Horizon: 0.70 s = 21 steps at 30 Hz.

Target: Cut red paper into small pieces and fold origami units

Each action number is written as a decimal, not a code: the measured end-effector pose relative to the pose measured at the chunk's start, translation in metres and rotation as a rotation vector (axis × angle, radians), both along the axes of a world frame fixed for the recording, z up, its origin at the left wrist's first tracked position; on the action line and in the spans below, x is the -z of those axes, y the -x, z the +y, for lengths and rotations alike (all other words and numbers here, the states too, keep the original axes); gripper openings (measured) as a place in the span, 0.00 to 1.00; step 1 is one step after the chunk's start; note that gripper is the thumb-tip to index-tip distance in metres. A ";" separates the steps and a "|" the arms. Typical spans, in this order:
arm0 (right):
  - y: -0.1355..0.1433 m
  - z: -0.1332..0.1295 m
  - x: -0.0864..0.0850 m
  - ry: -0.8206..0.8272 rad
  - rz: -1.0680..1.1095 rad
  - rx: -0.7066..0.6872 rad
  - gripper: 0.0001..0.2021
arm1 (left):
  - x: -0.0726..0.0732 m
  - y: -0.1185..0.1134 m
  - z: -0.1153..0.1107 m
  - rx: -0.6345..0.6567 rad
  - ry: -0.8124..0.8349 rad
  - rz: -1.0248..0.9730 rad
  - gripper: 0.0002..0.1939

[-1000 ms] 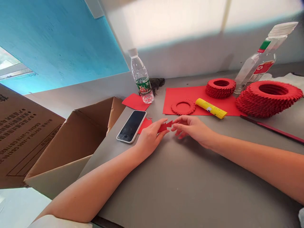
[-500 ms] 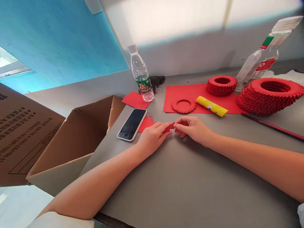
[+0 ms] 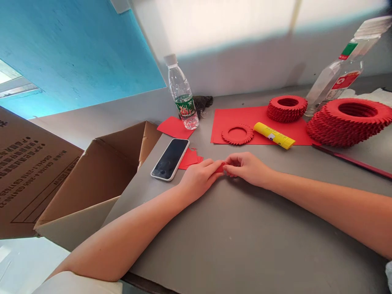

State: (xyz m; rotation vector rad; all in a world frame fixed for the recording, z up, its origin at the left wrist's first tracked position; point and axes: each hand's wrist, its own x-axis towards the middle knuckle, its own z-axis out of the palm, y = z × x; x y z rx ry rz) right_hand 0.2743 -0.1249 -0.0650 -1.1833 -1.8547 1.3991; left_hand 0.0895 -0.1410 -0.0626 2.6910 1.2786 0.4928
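Note:
A small red paper piece (image 3: 220, 167) is pinched between both hands over the grey table (image 3: 245, 228). My left hand (image 3: 200, 177) grips its left side, fingers closed. My right hand (image 3: 241, 165) closes thumb and fingers on its right end. Loose red paper scraps (image 3: 190, 158) lie just beyond my left hand, beside a phone (image 3: 170, 159) with a white case. Past my right hand, a flat red toothed ring (image 3: 226, 134) and a yellow glue stick (image 3: 275, 135) rest on a red sheet (image 3: 232, 115).
A clear bottle (image 3: 183, 96) stands on red paper (image 3: 171, 127) at the back. Rightward are a smaller ring stack (image 3: 274, 112), a larger stack (image 3: 337, 132), a glass bottle (image 3: 343, 81) and a dark red long tool (image 3: 355, 160). An open cardboard box (image 3: 88, 179) adjoins the table's left edge.
Both hands have come closer together around the red paper, which now shows less. My left hand has shifted slightly, uncovering more of the loose scraps.

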 end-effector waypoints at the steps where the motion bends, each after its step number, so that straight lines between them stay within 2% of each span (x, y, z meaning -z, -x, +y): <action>1: 0.000 0.000 0.000 -0.001 -0.005 -0.002 0.08 | 0.000 0.000 0.000 -0.001 -0.005 0.004 0.14; 14: 0.001 -0.001 0.000 -0.026 -0.007 -0.014 0.08 | 0.001 0.001 0.000 -0.002 0.004 -0.009 0.16; 21: 0.003 -0.001 -0.003 0.053 0.093 0.018 0.11 | 0.004 0.002 0.001 -0.057 -0.015 -0.068 0.17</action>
